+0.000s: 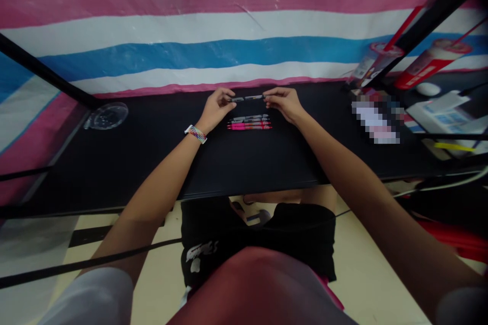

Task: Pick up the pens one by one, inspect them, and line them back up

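Landmark: pen row [249, 123] on black table [160, 162]. Just beyond it I'm holding a dark pen [246, 98] level, left hand [218, 107] pinching its left end, right hand [284, 102] at its right end, fingers bent in on it; can't tell how tightly. Row is showing grey pens and pink-red ones, side by side. Clear lid [108, 116] is lying well left of row, red-strawed cup [375, 63] standing well right.
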A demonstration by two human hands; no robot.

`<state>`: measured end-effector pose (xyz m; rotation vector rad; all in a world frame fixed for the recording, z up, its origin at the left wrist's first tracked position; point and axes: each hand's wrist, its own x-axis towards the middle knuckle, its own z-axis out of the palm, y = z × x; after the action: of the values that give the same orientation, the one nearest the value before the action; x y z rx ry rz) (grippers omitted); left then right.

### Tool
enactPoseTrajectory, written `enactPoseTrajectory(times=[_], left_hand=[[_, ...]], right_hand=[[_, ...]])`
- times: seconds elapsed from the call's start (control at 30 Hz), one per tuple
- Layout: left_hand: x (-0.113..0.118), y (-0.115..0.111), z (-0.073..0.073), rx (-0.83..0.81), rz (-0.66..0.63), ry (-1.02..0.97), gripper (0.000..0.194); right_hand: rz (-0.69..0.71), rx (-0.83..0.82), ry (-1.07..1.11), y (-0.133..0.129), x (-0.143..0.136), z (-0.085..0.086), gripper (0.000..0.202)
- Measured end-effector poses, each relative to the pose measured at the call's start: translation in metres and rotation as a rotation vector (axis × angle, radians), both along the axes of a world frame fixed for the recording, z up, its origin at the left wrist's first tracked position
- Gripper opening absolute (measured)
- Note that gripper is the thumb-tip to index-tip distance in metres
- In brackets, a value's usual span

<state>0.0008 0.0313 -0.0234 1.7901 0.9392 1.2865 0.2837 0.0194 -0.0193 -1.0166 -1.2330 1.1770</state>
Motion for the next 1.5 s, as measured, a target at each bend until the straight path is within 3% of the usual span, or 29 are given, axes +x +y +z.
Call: enactPoseTrajectory(times=[0.2, 0.3, 0.33, 0.43, 0.5, 0.53, 0.63, 0.67, 0.77, 0.9, 1.17, 1.4, 1.5], left_hand=[[0.001, 0.001, -0.001, -0.063, 0.004, -0.05, 0.04], [-0.001, 0.001, -0.002, -0.04, 0.018, -0.05, 0.065], [-0.001, 0.001, -0.002, -0.044, 0.02, -0.057, 0.064], [-0.001, 0.001, -0.003, -0.074, 0.016, -0.06, 0.033], [-0.001, 0.001, -0.004, -0.063, 0.019, -0.041, 0.026], [-0.001, 0.001, -0.004, -0.045, 0.026, -0.028, 0.03], [-0.001, 0.0, -0.002, 0.008, 0.054, -0.004, 0.066], [-0.001, -0.001, -0.002, 0.01, 0.063, -0.005, 0.065], [0.0, -0.002, -0.001, -0.024, 0.079, 0.019, 0.027], [0.0, -0.005, 0.002, -0.003, 0.082, 0.153, 0.047], [0.003, -0.009, 0.006, 0.036, 0.114, 0.051, 0.007], [0.004, -0.01, 0.007, 0.075, 0.121, 0.024, 0.012], [0.004, -0.01, 0.007, 0.088, 0.137, 0.01, 0.012]], right_hand=[[0.018, 0.008, 0.004, -0.003, -0.005, 0.001, 0.024], [-0.001, 0.01, 0.013, -0.003, -0.006, 0.0, 0.023], [-0.003, 0.012, 0.022, -0.004, -0.006, 0.0, 0.023], [0.009, 0.01, 0.04, -0.004, -0.007, 0.001, 0.021], [0.007, 0.001, 0.033, -0.004, -0.008, 0.001, 0.021], [0.002, -0.004, 0.027, -0.005, -0.008, 0.001, 0.02], [-0.015, -0.006, 0.025, -0.005, -0.009, 0.001, 0.017], [-0.016, -0.002, 0.03, -0.004, -0.009, 0.001, 0.017], [-0.014, 0.019, 0.037, -0.005, -0.01, 0.0, 0.016], [-0.019, 0.025, 0.023, -0.007, -0.012, 0.002, 0.016], [-0.058, -0.005, 0.052, -0.009, -0.017, 0.005, 0.015], [0.223, -0.128, 0.295, -0.013, -0.016, 0.015, 0.034], [0.258, -0.181, 0.381, -0.015, -0.016, 0.017, 0.033]])
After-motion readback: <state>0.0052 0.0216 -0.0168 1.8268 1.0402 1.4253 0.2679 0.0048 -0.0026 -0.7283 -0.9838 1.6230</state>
